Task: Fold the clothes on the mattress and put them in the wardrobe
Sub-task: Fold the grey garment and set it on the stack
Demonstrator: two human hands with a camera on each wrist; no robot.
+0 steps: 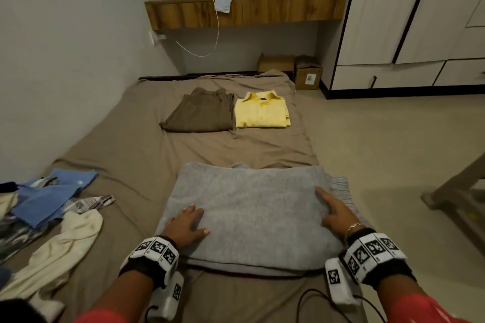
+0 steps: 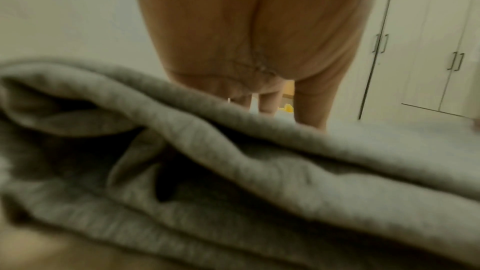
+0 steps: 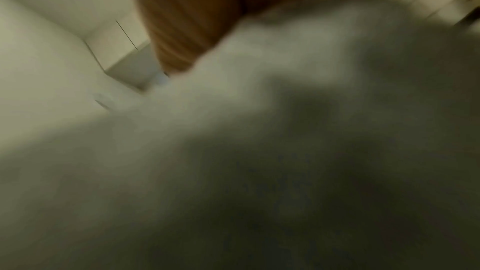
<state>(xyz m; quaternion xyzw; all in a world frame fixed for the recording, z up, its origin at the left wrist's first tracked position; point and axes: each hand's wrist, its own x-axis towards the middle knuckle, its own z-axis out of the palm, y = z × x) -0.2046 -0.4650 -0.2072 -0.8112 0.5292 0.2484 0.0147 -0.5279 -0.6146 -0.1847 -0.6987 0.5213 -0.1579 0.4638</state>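
Observation:
A grey garment [image 1: 249,212], folded into a thick rectangle, lies on the near end of the brown-sheeted mattress [image 1: 126,139]. My left hand [image 1: 187,225] rests flat on its left edge with straight fingers. My right hand [image 1: 336,215] lies on its right edge, the index finger stretched over the top. In the left wrist view the left hand [image 2: 272,106] reaches over the layered folds of the grey garment [image 2: 285,171]. The right wrist view is blurred, showing only the right hand [image 3: 197,17] against the grey garment [image 3: 285,130]. The white wardrobe [image 1: 409,21] stands shut at the far right.
A folded brown garment [image 1: 202,113] and a folded yellow shirt [image 1: 261,113] lie side by side farther up the mattress. Unfolded clothes lie at the left: blue ones [image 1: 52,196] and a cream one [image 1: 65,249]. Cardboard boxes [image 1: 307,73] stand beside the wardrobe, under a wooden shelf [image 1: 246,8].

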